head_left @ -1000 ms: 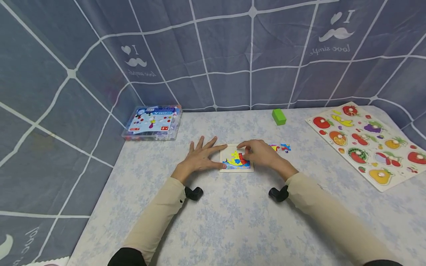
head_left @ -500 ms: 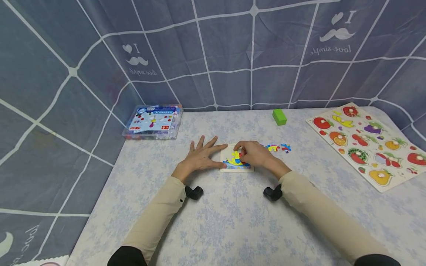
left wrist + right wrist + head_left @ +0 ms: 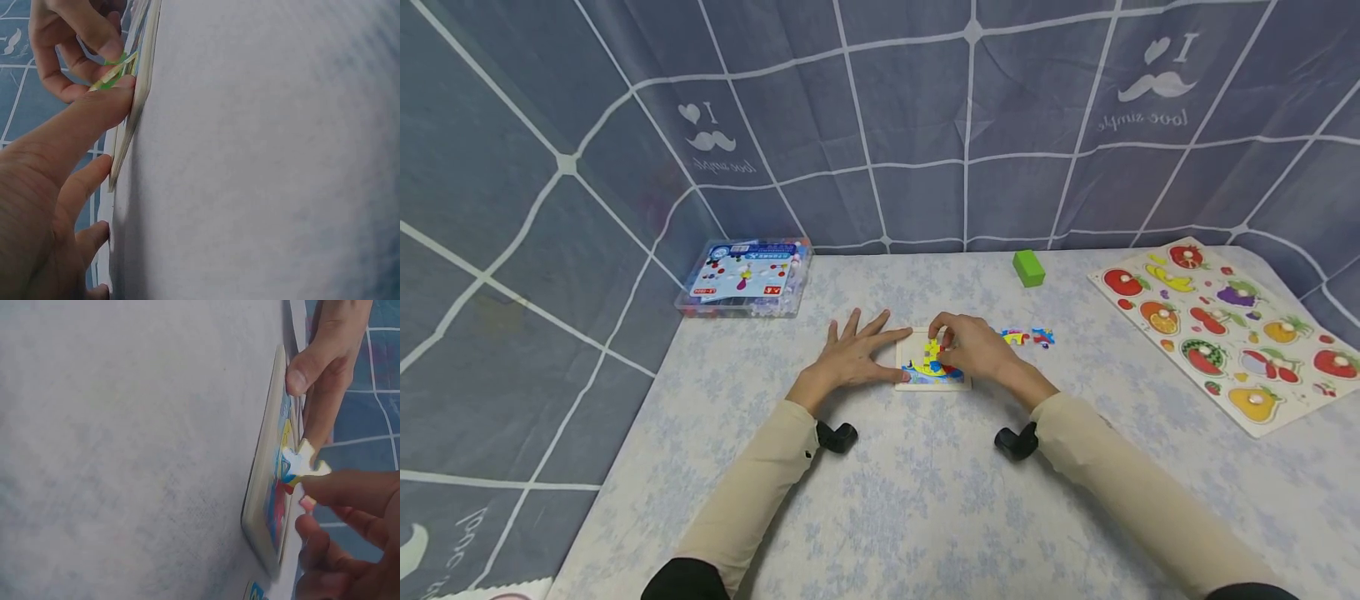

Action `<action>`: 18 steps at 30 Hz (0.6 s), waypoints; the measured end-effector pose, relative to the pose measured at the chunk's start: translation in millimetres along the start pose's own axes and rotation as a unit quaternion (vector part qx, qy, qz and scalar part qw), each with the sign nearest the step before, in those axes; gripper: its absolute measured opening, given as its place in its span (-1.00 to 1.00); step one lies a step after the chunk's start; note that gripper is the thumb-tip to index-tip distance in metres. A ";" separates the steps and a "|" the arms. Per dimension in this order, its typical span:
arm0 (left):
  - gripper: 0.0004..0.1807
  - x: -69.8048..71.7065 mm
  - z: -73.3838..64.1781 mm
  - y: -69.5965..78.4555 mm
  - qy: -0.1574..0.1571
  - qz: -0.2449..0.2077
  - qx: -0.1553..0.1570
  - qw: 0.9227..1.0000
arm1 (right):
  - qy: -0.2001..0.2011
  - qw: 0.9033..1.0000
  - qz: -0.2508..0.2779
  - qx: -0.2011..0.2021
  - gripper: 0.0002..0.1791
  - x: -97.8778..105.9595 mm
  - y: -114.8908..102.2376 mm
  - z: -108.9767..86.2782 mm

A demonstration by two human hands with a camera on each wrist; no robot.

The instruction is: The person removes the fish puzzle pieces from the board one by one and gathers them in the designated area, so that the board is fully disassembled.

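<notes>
Floral cloth (image 3: 917, 500) underlies a puzzle frame (image 3: 936, 387), left hand (image 3: 847, 356) splayed against it, right hand (image 3: 979, 347) pinching a piece (image 3: 302, 460)

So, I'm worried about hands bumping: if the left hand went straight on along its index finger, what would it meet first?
Most likely the right hand, which pinches a puzzle piece at the puzzle board. Height is hard to judge, so the left hand might pass beneath.
</notes>
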State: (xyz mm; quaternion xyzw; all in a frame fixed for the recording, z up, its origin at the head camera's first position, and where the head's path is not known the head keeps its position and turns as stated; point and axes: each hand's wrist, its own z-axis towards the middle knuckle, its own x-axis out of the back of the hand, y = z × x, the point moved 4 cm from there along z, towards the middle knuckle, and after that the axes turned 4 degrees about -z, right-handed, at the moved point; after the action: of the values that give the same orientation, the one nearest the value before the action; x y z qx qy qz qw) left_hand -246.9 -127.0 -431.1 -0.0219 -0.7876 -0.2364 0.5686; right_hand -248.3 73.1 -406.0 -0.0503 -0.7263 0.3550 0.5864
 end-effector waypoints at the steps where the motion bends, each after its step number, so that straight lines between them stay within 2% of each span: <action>1: -0.09 -0.3 -0.3 0.1 -0.001 0.000 0.001 1.000 | 0.006 1.000 0.007 0.003 -0.73 0.7 -0.1 -1.4; 7: -0.09 0.0 -0.8 0.3 0.000 -0.006 0.002 1.000 | 0.009 0.998 0.050 0.028 -0.80 2.7 0.4 -4.9; 12: -0.09 -0.1 -0.9 -0.8 0.001 -0.005 0.004 1.000 | 0.003 0.997 0.057 0.047 -0.81 3.4 2.1 -4.3; 18: -0.08 -0.4 -0.1 -0.1 0.003 -0.006 0.003 1.000 | 0.025 0.995 0.086 0.050 -0.79 10.2 8.7 -7.0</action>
State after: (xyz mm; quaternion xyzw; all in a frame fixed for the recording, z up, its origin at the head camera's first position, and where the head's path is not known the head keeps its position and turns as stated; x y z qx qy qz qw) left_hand -246.6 -127.0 -431.5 -0.0145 -0.7870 -0.2373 0.5693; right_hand -248.2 87.8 -402.2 -0.0921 -0.6856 0.4391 0.5733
